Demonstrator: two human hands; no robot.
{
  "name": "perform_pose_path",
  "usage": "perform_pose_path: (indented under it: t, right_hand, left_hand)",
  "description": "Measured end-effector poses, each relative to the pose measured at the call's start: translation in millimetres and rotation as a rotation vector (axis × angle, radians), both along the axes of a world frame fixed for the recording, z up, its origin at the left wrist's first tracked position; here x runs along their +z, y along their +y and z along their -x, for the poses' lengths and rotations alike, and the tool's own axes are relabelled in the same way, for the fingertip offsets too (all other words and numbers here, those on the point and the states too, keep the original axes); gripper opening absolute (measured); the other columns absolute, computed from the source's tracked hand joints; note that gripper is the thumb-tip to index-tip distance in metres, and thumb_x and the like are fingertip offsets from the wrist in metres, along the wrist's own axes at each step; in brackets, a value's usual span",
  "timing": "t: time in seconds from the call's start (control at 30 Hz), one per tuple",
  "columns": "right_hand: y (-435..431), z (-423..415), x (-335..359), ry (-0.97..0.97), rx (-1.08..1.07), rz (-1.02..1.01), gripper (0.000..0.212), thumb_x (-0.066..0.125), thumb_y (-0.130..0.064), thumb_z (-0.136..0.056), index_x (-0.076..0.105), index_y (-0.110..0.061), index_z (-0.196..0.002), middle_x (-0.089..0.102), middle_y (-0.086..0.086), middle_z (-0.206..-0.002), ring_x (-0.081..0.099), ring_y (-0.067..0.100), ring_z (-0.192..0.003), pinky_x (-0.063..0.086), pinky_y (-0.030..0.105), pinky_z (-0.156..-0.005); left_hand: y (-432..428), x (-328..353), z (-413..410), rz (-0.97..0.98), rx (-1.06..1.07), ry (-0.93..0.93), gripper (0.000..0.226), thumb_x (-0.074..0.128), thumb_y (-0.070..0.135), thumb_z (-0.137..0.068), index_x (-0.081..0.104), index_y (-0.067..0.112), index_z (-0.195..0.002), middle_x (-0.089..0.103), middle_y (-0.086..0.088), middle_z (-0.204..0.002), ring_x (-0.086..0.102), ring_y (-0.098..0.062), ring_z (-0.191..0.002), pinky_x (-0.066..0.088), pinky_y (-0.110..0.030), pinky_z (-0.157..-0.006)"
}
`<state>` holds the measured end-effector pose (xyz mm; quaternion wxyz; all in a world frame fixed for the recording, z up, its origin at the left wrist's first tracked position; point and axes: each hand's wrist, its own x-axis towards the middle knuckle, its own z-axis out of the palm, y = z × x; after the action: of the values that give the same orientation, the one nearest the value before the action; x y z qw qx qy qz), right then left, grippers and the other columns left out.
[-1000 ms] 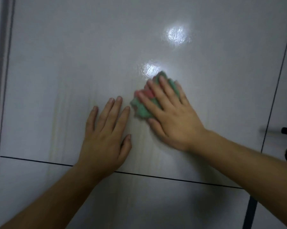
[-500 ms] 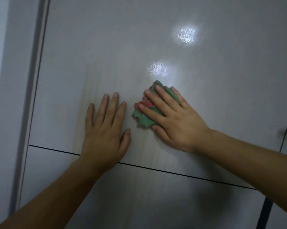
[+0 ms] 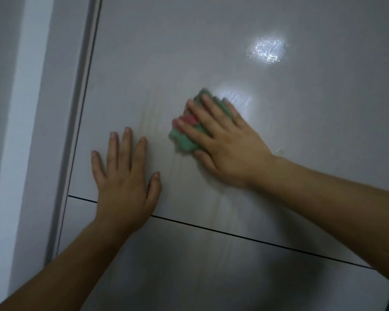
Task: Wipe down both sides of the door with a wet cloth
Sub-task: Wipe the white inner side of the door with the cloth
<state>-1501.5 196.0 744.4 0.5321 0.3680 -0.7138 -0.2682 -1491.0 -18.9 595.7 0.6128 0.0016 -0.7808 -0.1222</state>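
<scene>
A glossy pale grey door [image 3: 211, 52] fills the view, crossed by a thin black groove low down. My right hand [image 3: 225, 140] presses a crumpled green and red cloth [image 3: 184, 135] flat against the door with straight fingers; most of the cloth lies under the hand. My left hand [image 3: 126, 176] rests flat on the door to the left of the cloth, fingers spread, holding nothing. Faint wet streaks run down the door between the two hands.
The door frame [image 3: 77, 122] runs down the left side, with a pale wall [image 3: 14, 131] beyond it. Two bright light reflections [image 3: 267, 50] shine on the door above the cloth.
The view has swung to the left, so more frame and wall show and the door handle is out of sight. My right hand keeps the cloth pressed on the door; the left hand stays flat.
</scene>
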Motion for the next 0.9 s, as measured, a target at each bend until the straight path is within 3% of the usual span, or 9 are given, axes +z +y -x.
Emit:
perform_pose_path:
  t: [0.13, 0.3, 0.37, 0.57, 0.77, 0.9]
  right_hand:
    - [-39.6, 2.2, 32.1, -0.004, -0.026, 0.225, 0.065, 0.025, -0.049, -0.104, 0.013, -0.028, -0.164, 0.005, 0.011, -0.171, -0.001, 0.035, -0.158, -0.001, 0.054, -0.126]
    - [-44.6, 1.8, -10.9, -0.008, -0.013, -0.079, 0.064, 0.025, -0.049, -0.104, 0.014, -0.027, -0.164, 0.007, 0.010, -0.171, 0.000, 0.035, -0.158, 0.004, 0.055, -0.126]
    - [-48.1, 0.9, -1.6, -0.011, -0.015, -0.112, 0.063, 0.024, -0.049, -0.105, 0.015, -0.029, -0.163, 0.008, 0.009, -0.171, 0.001, 0.033, -0.158, 0.005, 0.054, -0.126]
    - [-110.6, 2.6, 38.7, -0.039, -0.003, 0.151, 0.065, 0.023, -0.050, -0.105, 0.008, -0.028, -0.164, 0.001, 0.011, -0.172, -0.005, 0.034, -0.158, -0.005, 0.054, -0.126]
    - [-106.0, 2.3, -11.9, -0.026, -0.004, -0.168, 0.064, 0.023, -0.050, -0.106, 0.007, -0.029, -0.164, 0.001, 0.009, -0.172, -0.004, 0.033, -0.158, 0.000, 0.053, -0.126]
    - [-141.4, 2.1, 55.9, -0.037, -0.011, 0.077, 0.064, 0.020, -0.052, -0.106, 0.004, -0.030, -0.164, -0.002, 0.010, -0.172, -0.008, 0.032, -0.158, -0.006, 0.052, -0.126]
  left_hand:
    - [-7.4, -4.7, -3.6, -0.042, -0.020, -0.016, 0.073, 0.037, 0.044, -0.097, 0.029, 0.006, -0.159, 0.014, -0.022, -0.171, 0.008, -0.041, -0.159, 0.012, -0.067, -0.124]
    - [-18.0, -14.5, -5.9, -0.004, -0.043, -0.005, 0.071, 0.040, 0.040, -0.098, 0.029, 0.005, -0.159, 0.017, -0.026, -0.169, 0.012, -0.044, -0.157, 0.015, -0.065, -0.125]
    - [-23.1, -20.5, -5.6, 0.016, -0.034, -0.014, 0.071, 0.039, 0.041, -0.099, 0.025, 0.008, -0.161, 0.015, -0.023, -0.170, 0.009, -0.041, -0.158, 0.013, -0.062, -0.126]
    - [-30.6, -34.6, -0.7, 0.015, -0.025, 0.002, 0.070, 0.040, 0.040, -0.100, 0.023, 0.013, -0.162, 0.015, -0.018, -0.171, 0.006, -0.034, -0.160, 0.014, -0.059, -0.127]
    - [-37.2, -61.5, -1.6, 0.014, -0.012, -0.036, 0.070, 0.040, 0.041, -0.100, 0.022, 0.015, -0.163, 0.012, -0.016, -0.172, 0.006, -0.033, -0.161, 0.015, -0.057, -0.127]
    - [-39.7, -61.4, -5.1, 0.015, -0.012, -0.048, 0.068, 0.039, 0.040, -0.102, 0.023, 0.017, -0.163, 0.013, -0.013, -0.173, 0.009, -0.034, -0.160, 0.015, -0.054, -0.127]
